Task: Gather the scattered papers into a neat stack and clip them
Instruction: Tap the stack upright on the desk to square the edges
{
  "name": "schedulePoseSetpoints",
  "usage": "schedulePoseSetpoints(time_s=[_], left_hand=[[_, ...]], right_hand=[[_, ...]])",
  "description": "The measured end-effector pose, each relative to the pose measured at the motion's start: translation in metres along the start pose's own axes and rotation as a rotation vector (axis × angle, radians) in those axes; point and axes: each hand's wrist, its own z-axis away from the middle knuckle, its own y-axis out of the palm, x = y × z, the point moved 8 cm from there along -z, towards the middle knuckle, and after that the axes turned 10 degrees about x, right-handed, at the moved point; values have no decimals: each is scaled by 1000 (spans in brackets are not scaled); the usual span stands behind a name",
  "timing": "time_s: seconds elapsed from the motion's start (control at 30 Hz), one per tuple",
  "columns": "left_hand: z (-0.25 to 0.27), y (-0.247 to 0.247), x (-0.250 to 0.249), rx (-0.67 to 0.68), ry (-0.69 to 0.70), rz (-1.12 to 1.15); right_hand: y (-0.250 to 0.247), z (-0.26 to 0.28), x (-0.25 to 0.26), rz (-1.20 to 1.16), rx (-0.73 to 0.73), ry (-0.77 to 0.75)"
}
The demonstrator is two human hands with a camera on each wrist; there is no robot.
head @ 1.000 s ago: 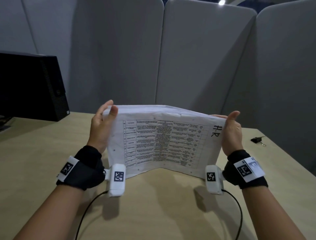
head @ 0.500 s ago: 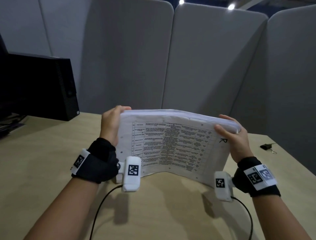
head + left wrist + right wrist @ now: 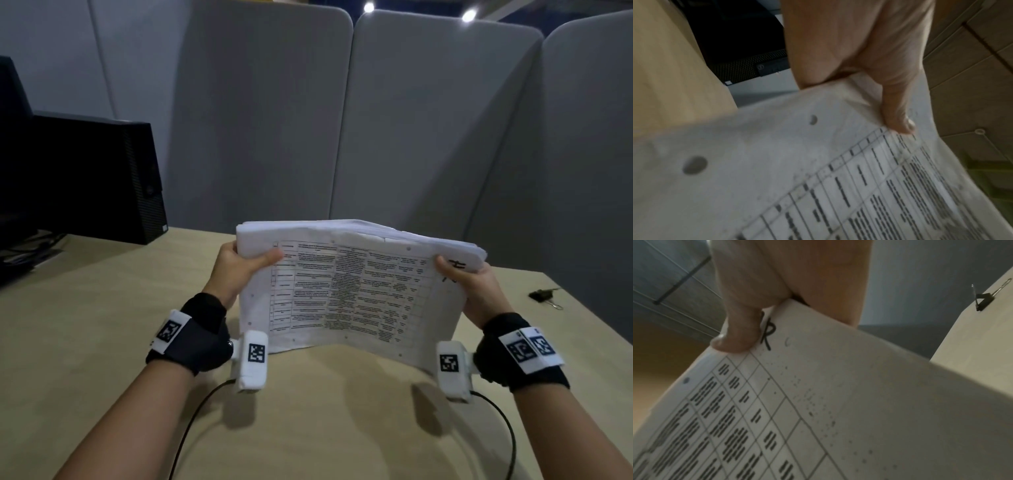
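A thick stack of white papers [image 3: 352,291] with a printed table on the top sheet stands on its lower edge on the wooden desk [image 3: 102,308], tilted toward me. My left hand [image 3: 239,267] grips its left side, thumb on the front sheet [image 3: 898,116]. My right hand [image 3: 469,284] grips the right side, thumb by a handwritten letter [image 3: 735,340]. The sheets [image 3: 818,178] [image 3: 838,402] fill both wrist views. A black binder clip [image 3: 544,295] [image 3: 840,300] lies on the desk to the right, apart from the stack.
A black computer tower [image 3: 85,174] stands at the back left of the desk. Grey partition panels [image 3: 342,120] close off the far side. Cables [image 3: 191,421] run from my wrist cameras across the near desk.
Both hands shifted from pressing the stack's sides with flat palms to gripping it with thumbs on the front sheet. The stack rose a little and tilted toward me.
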Motion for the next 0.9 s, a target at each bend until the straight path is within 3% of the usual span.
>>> schedulePoseSetpoints(time_s=[0.1, 0.17, 0.27, 0.37, 0.43, 0.63, 0.77, 0.83, 0.9], left_hand=[[-2, 0, 7, 32, 17, 12], [-3, 2, 18, 80, -12, 8], [-4, 5, 22, 131, 8, 40], [-3, 10, 15, 168, 48, 86], [-3, 18, 8, 197, 57, 72], [-5, 57, -40, 244, 159, -86], [-8, 40, -22, 205, 107, -147], [-9, 23, -9, 130, 63, -144], [-11, 10, -15, 31, 121, -55]], right_hand=[[-6, 3, 3, 0, -35, -9], [-11, 4, 21, 150, -48, -36], [-6, -7, 61, 653, 43, -3], [19, -22, 72, 1468, 219, 254], [46, -30, 70, 1693, 297, 307], [124, -42, 69, 1397, 492, 92], [120, -40, 91, 1291, 426, -65], [101, -38, 102, 1156, 356, -90], [84, -37, 109, 987, 307, -119]])
